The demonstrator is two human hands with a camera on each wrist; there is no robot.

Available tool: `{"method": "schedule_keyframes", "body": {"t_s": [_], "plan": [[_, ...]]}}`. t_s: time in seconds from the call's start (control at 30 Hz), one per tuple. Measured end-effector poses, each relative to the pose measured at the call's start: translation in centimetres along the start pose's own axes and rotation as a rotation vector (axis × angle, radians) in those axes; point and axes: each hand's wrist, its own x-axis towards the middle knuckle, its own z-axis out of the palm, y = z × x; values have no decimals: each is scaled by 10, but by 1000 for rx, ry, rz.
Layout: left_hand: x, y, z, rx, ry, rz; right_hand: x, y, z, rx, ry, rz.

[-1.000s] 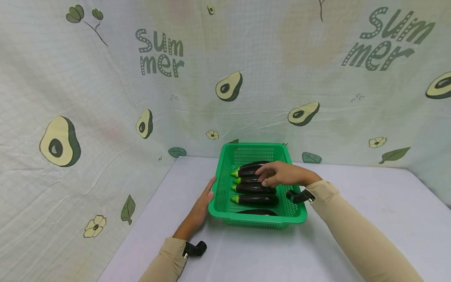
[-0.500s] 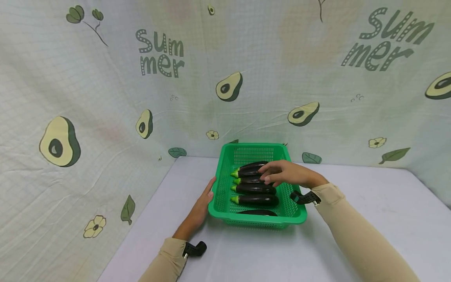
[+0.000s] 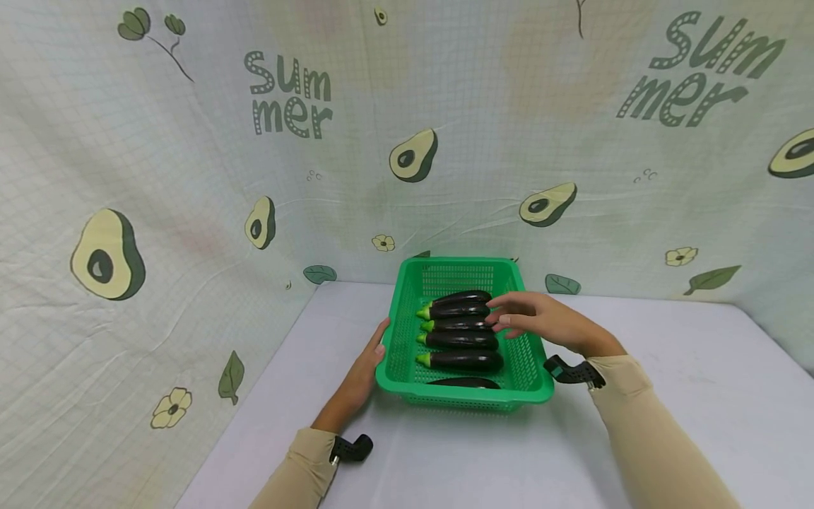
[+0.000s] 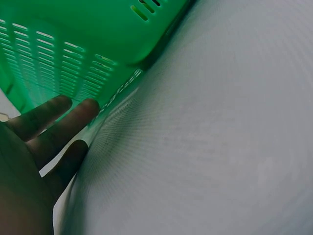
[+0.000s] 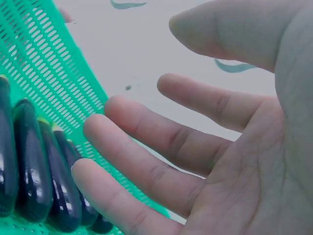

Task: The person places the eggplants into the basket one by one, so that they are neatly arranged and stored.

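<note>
Several dark purple eggplants (image 3: 463,360) with green stem ends lie side by side in a green plastic basket (image 3: 470,396). One more sits by the near wall, partly hidden by the rim. My left hand (image 3: 359,375) is at the basket's left side; in the left wrist view its fingers (image 4: 54,127) are spread against or close to the slotted wall. Over the basket's right rim hovers my right hand (image 3: 540,319), fingers loosely extended, holding nothing. In the right wrist view the palm (image 5: 234,196) is bare and the eggplants (image 5: 32,166) lie beyond the fingertips.
The basket stands on a white-covered table (image 3: 636,410). Behind it and to the left hangs a pale cloth (image 3: 470,92) printed with avocados, leaves and lettering. Both wrists wear black straps with small devices.
My right hand has moved to the right, from above the eggplants to the basket's right rim, uncovering their right ends. The left hand, basket and eggplants have stayed in place.
</note>
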Motion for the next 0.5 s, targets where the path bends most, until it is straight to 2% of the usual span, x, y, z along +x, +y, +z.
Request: {"method": "schedule_keyframes", "body": {"t_s": [0.23, 0.5], "plan": [[-1, 4, -1, 7, 0, -21, -26, 9, -5, 98, 88, -58], [-1, 1, -3, -7, -23, 30, -44, 19, -13, 114, 141, -107]]}}
